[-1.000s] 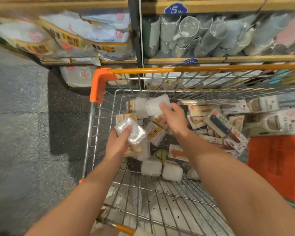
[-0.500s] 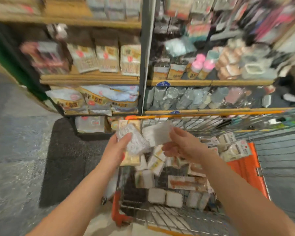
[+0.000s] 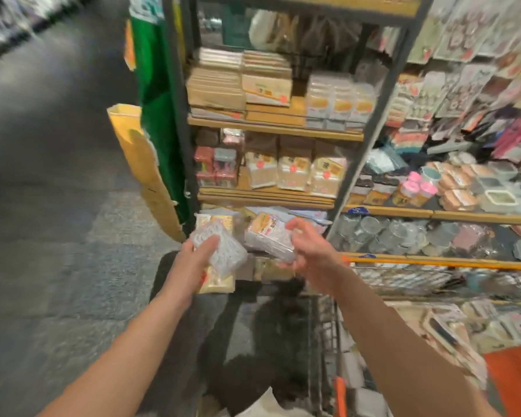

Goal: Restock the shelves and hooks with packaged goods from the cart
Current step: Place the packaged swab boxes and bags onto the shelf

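Observation:
My left hand (image 3: 193, 260) grips a clear packet of white pieces on a yellow card (image 3: 220, 251), held up in front of the low shelf. My right hand (image 3: 307, 251) grips a second clear packet with an orange label (image 3: 268, 236) just to the right of the first. Both packets are close together at the foot of the shelving unit (image 3: 271, 127). The wire cart (image 3: 433, 263) with its orange rim stands at the right and holds several more packaged goods (image 3: 451, 326).
The shelves carry stacked cartons, bagged goods, jars and glass cups. Hooks with hanging packets fill the upper right. A green post and a yellow cardboard panel (image 3: 142, 164) stand left of the shelving. Grey floor spreads to the left, with a dark mat below my arms.
Both hands have lifted their packets out of the cart and carried them left toward the shelving. My view has swung up and left, so the cart now lies at the right.

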The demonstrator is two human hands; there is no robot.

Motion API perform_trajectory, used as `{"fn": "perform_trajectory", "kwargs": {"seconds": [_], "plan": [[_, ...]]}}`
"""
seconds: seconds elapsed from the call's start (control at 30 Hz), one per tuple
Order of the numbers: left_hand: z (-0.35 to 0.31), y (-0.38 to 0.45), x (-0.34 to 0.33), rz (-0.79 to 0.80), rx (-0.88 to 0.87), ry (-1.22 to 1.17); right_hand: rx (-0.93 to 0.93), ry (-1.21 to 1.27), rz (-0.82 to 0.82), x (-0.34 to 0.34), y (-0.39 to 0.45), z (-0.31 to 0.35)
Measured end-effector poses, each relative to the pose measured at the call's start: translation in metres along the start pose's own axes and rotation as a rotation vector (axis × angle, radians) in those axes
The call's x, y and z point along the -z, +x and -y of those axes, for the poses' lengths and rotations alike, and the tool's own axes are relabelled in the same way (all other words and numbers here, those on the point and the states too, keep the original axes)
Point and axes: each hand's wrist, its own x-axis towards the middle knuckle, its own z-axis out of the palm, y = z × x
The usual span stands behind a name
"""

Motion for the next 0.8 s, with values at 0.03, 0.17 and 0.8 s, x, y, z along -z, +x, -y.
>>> {"fn": "perform_trajectory", "kwargs": {"seconds": [0.03,0.17,0.8], "plan": [[-0.006,0.001,0.014,-0.011,-0.014,0.009,0.009,-0.070,0.002,-0.014,0.004,0.004],[-0.024,0.007,0.049,-0.057,-0.051,-0.039,0.032,-0.210,0.032,-0.048,0.026,0.021],[-0.118,0.135,-0.031,0.082,-0.156,0.068,0.022,0.009,0.089,0.012,0.117,0.087]]}}
